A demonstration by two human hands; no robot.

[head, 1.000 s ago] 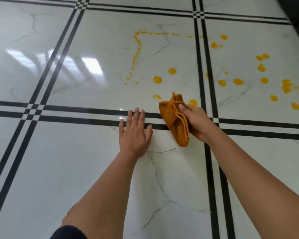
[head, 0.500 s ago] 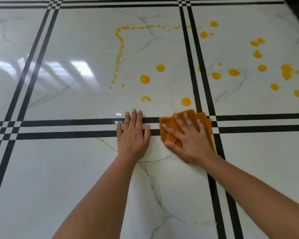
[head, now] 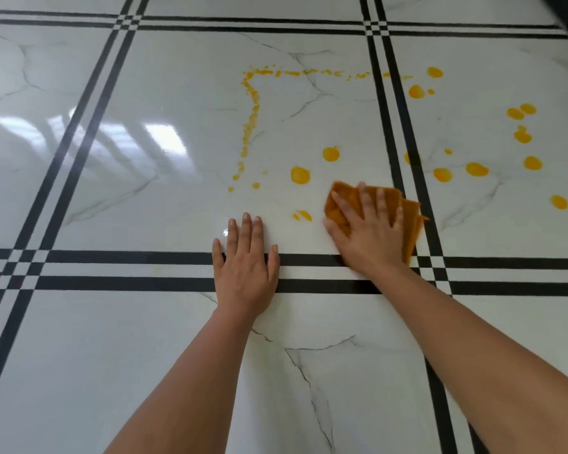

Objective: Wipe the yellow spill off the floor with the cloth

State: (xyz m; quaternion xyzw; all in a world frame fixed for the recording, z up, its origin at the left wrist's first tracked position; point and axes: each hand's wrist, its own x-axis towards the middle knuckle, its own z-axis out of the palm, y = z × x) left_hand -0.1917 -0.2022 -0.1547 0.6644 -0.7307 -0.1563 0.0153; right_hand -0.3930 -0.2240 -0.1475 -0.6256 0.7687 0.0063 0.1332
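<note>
The yellow spill [head: 300, 175] is scattered across the upper centre and right of the frame. It is made up of round drops, a thin dotted trail [head: 253, 103] bent at a corner, and a small smear [head: 303, 216] just left of the cloth. The orange cloth [head: 411, 221], folded into a pad, is laid flat on the white marbled floor [head: 177, 322] right of centre, at the near edge of the drops. It is pressed down by the right hand [head: 368, 234], whose fingers are spread straight over it and not curled round it. The wide spread is judged to keep the pad flat and evenly loaded for a push. The left hand [head: 246, 273] is set flat on the floor beside it, across the black double stripe [head: 128, 258], fingers straight and close together, with nothing held. It appears to be placed as a prop for the leaning body. Nearly all of the spill is judged yet to be wiped.
</note>
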